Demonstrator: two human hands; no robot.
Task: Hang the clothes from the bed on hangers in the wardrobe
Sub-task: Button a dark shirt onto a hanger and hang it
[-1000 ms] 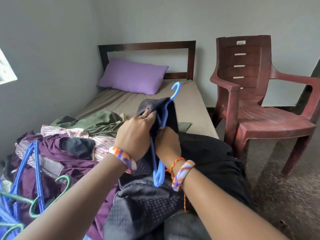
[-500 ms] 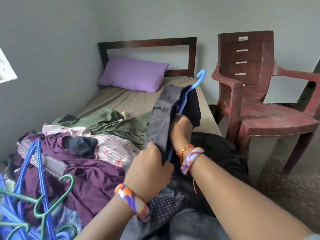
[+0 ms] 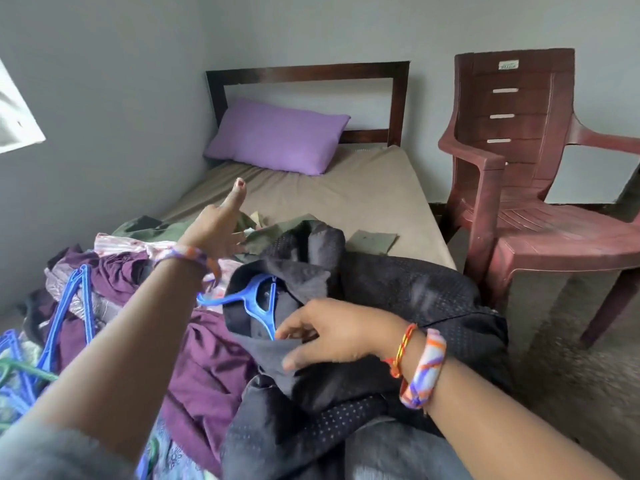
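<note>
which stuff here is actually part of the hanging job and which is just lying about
Part of the job: dark dotted garment, blue hanger tucked in it, purple garment, green garment, spare hangers, right hand, left hand.

Just lying about: purple pillow, maroon plastic chair.

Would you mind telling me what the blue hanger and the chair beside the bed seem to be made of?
Blue hanger: probably moulded plastic, smooth, uniform bright colour, slightly glossy. Chair: likely moulded plastic too, dark reddish-brown, one-piece shape with slots in the back and a dull sheen.
</note>
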